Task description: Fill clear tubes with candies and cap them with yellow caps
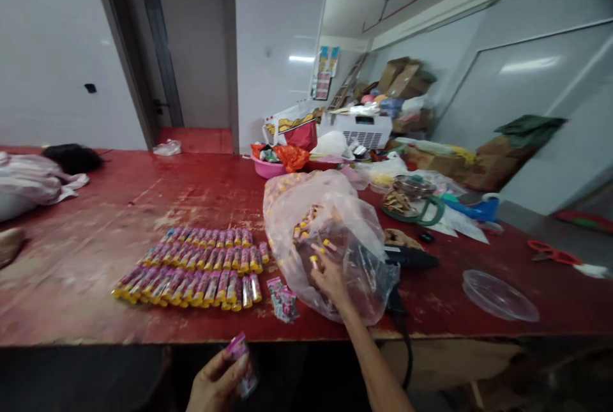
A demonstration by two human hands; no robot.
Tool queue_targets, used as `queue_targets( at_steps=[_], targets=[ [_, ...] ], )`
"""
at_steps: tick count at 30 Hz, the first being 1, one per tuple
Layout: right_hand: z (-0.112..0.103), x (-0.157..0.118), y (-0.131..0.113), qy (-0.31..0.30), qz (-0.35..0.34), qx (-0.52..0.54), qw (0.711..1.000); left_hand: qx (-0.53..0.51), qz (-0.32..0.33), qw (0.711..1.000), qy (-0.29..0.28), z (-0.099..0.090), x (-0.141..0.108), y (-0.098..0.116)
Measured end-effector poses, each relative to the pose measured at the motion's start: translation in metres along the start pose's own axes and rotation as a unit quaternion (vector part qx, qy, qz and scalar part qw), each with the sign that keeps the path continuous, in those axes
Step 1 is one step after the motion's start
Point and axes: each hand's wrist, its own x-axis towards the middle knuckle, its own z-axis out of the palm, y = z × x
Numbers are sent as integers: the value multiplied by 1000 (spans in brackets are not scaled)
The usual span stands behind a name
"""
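Note:
My left hand (219,381) pinches a small pink-and-purple printed sleeve (245,367) in front of the table's near edge. Inside the mouth of a clear plastic bag (282,227) is my right hand (330,281), its fingers closed on a small yellow-capped tube (314,263). More such tubes (306,223) lie deeper in the bag. To the left stand several rows of tubes in printed sleeves (191,271) with yellow ends toward me. Between the rows and the bag is a small pile of flat printed sleeves (283,300).
Right of the bag lie a black corded tool (412,257), a clear round lid (500,296) and orange-handled scissors (555,252). A pink basin (268,169) sits behind the bag. Fabric (33,185) is heaped on the red table (115,207) at far left.

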Motion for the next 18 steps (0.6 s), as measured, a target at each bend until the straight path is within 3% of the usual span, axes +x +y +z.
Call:
queue_targets(
  at_steps=[4, 7, 10, 12, 15, 18],
  targets=[
    [2, -67, -25, -54, 16, 171, 984, -44, 11, 999, 21, 1, -1, 5],
    [12, -118, -57, -140, 60, 402, 903, -66, 8, 997, 31, 5, -2, 13],
    [23, -145, -86, -155, 56, 489, 857, -102, 7, 994, 39, 12, -7, 21],
    [28, -150, -98, -170, 28, 492, 854, -121, -10, 991, 53, 17, -10, 26],
    [32, -152, -109, -181, -38, 432, 883, -135, -30, 989, 54, 18, -15, 29],
    [36, -158, -117, -110, -112, 364, 918, -151, -34, 987, 45, 16, -20, 30]
  ],
)
